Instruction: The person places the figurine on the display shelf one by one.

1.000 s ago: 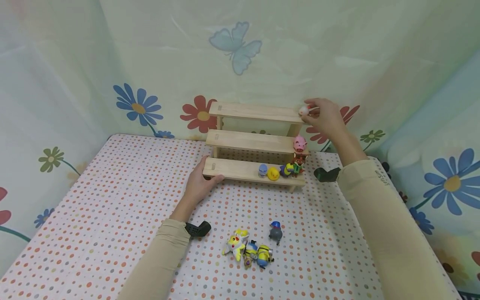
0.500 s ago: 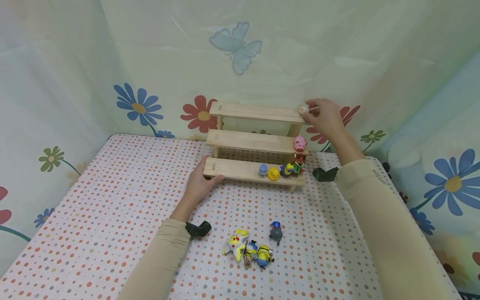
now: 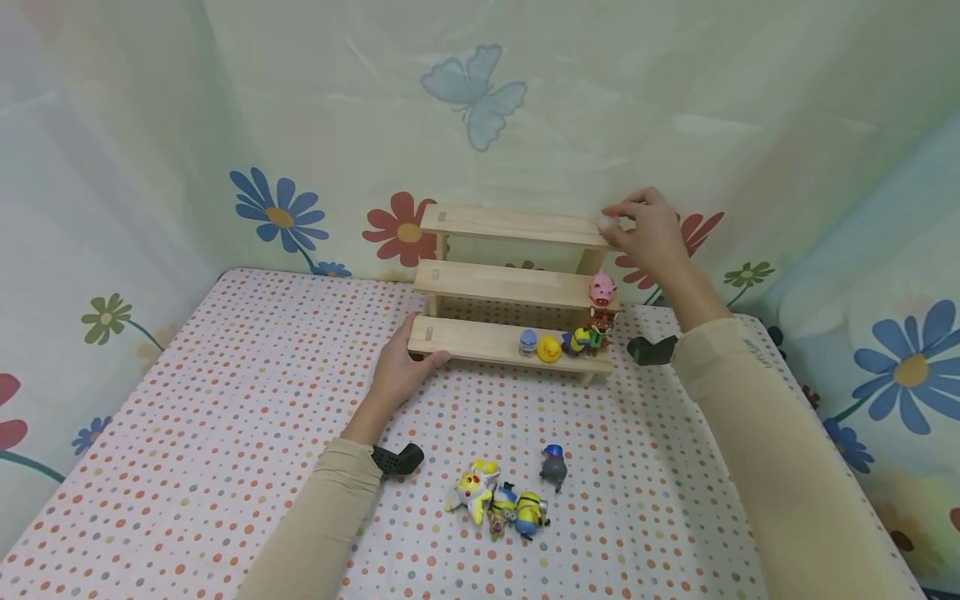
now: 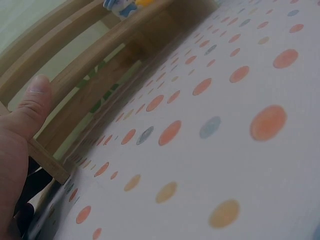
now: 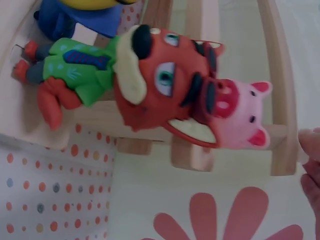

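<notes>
A three-tier wooden display shelf (image 3: 472, 336) stands against the back cloth. My left hand (image 3: 396, 367) grips the left end of its lowest tier, thumb (image 4: 36, 97) on the front edge. At the right end of the top tier, my right hand (image 3: 651, 235) pinches a small white figure (image 3: 607, 223), mostly hidden by the fingers. A pink pig figure (image 3: 602, 289) sits on the middle tier's right end. Along the lowest tier stand a fox figure (image 5: 165, 80) in a green shirt, a minion figure (image 3: 577, 341), a yellow duck (image 3: 549, 349) and a small blue figure (image 3: 528, 342).
On the dotted tablecloth (image 3: 247, 433) in front lie a white-and-yellow figure (image 3: 472, 493), two minion figures, one of them upright-looking (image 3: 531, 512), a tiny brown figure (image 3: 497, 525) and a grey figure with a blue cap (image 3: 553, 468). Flowered cloth (image 3: 322, 100) closes off the back and sides.
My right hand's fingers have shifted slightly around the white figure, covering more of it; its red mark no longer shows. The left hand and the shelf have stayed put.
</notes>
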A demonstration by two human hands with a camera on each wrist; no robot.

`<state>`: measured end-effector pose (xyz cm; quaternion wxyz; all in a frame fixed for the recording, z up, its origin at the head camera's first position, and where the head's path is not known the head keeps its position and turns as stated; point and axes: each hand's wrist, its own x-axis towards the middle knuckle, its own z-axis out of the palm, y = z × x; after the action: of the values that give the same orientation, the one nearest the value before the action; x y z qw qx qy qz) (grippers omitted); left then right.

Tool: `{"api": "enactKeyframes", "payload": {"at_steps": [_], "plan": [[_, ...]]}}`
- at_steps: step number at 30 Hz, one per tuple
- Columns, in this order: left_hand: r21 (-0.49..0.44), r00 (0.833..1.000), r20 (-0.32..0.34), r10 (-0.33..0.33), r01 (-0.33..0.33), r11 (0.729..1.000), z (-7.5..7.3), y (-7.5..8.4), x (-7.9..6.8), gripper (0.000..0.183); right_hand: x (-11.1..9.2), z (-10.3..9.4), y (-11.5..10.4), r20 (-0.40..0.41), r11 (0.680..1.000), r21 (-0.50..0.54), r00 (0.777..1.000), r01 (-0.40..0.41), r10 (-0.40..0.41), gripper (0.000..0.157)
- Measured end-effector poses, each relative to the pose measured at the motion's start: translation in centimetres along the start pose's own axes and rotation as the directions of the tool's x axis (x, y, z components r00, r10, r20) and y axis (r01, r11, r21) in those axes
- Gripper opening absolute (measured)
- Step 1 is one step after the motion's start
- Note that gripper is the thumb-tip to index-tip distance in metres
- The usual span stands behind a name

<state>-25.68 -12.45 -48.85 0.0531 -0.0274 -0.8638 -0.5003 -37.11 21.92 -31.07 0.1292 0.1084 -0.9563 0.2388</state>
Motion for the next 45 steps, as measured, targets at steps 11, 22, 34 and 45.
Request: {"api": "enactKeyframes", "payload": {"at_steps": [11, 22, 34, 45], "plan": [[0.005, 1.000, 0.000, 0.009, -0.009, 1.000, 0.2, -0.2, 0.2, 0.100, -0.2, -0.6, -0.1, 0.025, 1.000, 0.030, 1.000, -0.005, 0.004, 0.031], [-0.024, 0.999, -0.015, 0.031, -0.032, 0.999, -0.1, -0.7, 0.5, 0.096, 0.6, -0.3, -0.2, 0.065, 0.997, 0.071, 0.997, 0.031, -0.035, 0.045], [-0.016, 1.000, -0.022, -0.004, 0.004, 1.000, -0.3, -0.8, -0.1, 0.098, 0.8, 0.6, -0.1, 0.070, 0.989, 0.148, 0.997, 0.005, -0.016, 0.033], [-0.020, 0.999, -0.029, 0.028, -0.029, 0.999, -0.1, -0.6, 0.0, 0.097, 0.6, 0.1, -0.2, 0.131, 0.989, 0.146, 0.991, 0.011, -0.030, 0.032]]}}
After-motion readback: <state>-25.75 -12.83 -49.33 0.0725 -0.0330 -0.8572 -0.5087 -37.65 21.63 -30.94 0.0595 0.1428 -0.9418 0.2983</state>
